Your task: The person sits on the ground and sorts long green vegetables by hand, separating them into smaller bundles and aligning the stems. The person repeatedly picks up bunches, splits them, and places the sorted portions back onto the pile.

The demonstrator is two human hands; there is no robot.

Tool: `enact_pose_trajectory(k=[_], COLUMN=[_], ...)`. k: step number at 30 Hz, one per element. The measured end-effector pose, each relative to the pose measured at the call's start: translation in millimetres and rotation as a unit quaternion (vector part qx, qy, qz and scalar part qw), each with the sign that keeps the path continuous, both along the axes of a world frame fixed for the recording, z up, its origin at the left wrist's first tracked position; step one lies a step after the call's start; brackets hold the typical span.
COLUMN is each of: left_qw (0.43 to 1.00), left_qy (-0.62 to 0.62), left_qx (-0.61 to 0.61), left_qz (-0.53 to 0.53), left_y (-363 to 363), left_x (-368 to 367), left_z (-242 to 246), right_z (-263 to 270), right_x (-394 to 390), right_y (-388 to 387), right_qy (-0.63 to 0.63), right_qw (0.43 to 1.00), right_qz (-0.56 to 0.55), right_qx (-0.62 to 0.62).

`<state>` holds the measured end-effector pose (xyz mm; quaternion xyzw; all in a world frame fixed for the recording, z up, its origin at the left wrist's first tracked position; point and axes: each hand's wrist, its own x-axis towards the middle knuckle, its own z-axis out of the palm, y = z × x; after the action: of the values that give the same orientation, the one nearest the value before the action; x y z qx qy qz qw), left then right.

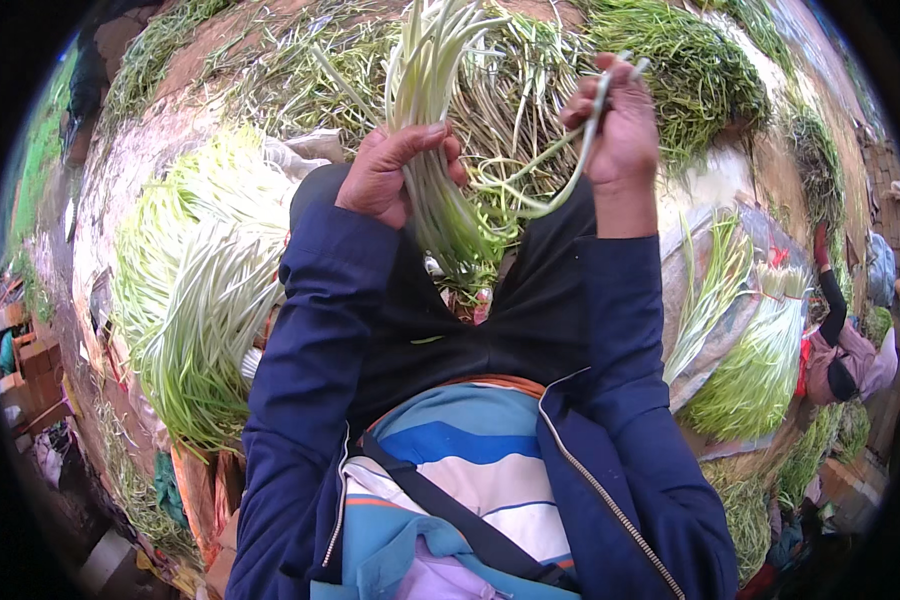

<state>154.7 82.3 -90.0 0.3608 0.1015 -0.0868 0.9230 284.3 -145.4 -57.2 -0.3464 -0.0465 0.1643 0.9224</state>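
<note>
My left hand (390,169) grips an upright bunch of long stalks (424,82), which look like garlic scapes, white at the top and greener below. The lower ends hang between my knees. Raised to the right, my right hand (622,135) pinches a few loose stalks (589,150). These bend down in a loop toward the bunch; whether they join it I cannot tell. Beside my left leg lies a large heap of pale stalks (210,285). To my right, tied bundles (757,352) with red ties rest on plastic sheeting (709,367), next to some looser stalks (709,292).
Wilted trimmings (525,120) cover the ground in front of my knees. A dark green pile (682,75) stands at the front right. Another person (847,360) is at the far right, one arm stretched forward. Bricks (37,360) lie at the far left.
</note>
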Motion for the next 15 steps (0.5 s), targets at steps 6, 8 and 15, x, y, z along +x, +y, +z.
enact_pose_trajectory(k=[6, 8, 15], left_qw=[0.999, 0.999, 0.998], left_qy=[0.01, 0.005, 0.015], left_qx=[0.01, 0.017, 0.025], left_qz=[-0.037, -0.037, -0.047], left_y=[-4, -5, -9], left_x=[0, -1, 1], left_z=[2, 2, 3], right_z=[-19, -20, -19], right_x=[-28, -32, -44], right_y=[25, 27, 40], right_qy=[-0.034, -0.033, -0.005], right_qw=[0.997, 0.997, 0.994], right_qz=[0.068, 0.061, 0.101], right_qx=[-0.004, -0.015, -0.029])
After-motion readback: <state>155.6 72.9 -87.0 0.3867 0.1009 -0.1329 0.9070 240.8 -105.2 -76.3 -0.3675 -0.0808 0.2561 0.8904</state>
